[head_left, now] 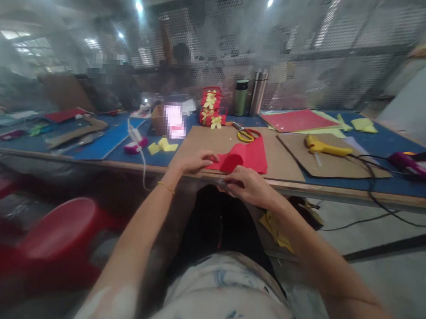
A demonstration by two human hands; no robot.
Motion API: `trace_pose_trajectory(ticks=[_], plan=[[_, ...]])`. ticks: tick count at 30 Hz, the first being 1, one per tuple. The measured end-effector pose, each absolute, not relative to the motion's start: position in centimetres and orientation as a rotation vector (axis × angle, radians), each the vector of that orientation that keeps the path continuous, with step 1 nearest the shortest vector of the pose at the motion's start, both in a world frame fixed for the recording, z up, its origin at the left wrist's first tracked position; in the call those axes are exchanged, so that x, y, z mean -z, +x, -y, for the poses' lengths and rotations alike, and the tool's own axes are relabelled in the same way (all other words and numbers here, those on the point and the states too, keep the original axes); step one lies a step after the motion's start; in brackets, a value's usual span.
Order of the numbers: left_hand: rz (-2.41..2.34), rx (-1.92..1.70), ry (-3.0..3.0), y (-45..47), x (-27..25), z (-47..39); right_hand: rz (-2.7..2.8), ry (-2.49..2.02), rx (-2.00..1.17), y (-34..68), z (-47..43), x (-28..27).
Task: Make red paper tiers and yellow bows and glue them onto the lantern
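A red sheet that looks like felt or thin foam lies in front of me, part of it curled up. My left hand is closed at the sheet's left end, its fingertips on the edge. My right hand is closed at the table's front edge, just below the curled part. Something small and greyish shows at its fingertips, too blurred to name. Under the sheet is a brown cardboard board. Scissors with yellow and red handles lie just behind the sheet.
A yellow glue gun rests on cardboard at right, its black cable trailing off the edge. Red pieces with yellow bows, a green cup and a steel flask stand behind. A lit phone leans at left; red stools stand below.
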State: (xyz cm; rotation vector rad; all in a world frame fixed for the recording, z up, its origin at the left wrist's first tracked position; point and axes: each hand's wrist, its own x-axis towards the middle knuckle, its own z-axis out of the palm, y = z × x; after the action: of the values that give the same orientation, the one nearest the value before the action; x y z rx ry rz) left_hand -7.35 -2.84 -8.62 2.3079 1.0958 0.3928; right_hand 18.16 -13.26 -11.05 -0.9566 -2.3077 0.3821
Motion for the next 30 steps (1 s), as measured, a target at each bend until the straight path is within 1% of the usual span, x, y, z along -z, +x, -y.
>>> trace_pose_trajectory(ticks=[2, 4, 10, 15, 21, 30], plan=[[-1.08, -0.393, 2.341, -7.7, 8.7, 2.6, 2.272, -0.817, -0.431, 19.3, 14.9, 10.7], [-1.083, -0.422, 2.361, -8.0, 8.9, 2.2, 2.209, -0.773, -0.44, 20.8, 16.3, 10.3], [-1.189, -0.438, 2.44, -7.7, 8.2, 3.0, 1.898, -1.021, -0.26, 27.7, 17.3, 10.0], [-1.321, -0.368, 2.432, -7.2, 7.2, 4.2, 1.657, -1.39, -0.029, 32.1, 12.8, 10.4], [-1.312, -0.408, 2.44, -7.3, 7.7, 3.8, 1.617, -1.869, 0.306, 31.8, 5.9, 8.4], [-1.326, -0.368, 2.412, -7.1, 8.1, 4.0, 1.677, -1.907, 0.35, 29.9, -1.4, 4.4]])
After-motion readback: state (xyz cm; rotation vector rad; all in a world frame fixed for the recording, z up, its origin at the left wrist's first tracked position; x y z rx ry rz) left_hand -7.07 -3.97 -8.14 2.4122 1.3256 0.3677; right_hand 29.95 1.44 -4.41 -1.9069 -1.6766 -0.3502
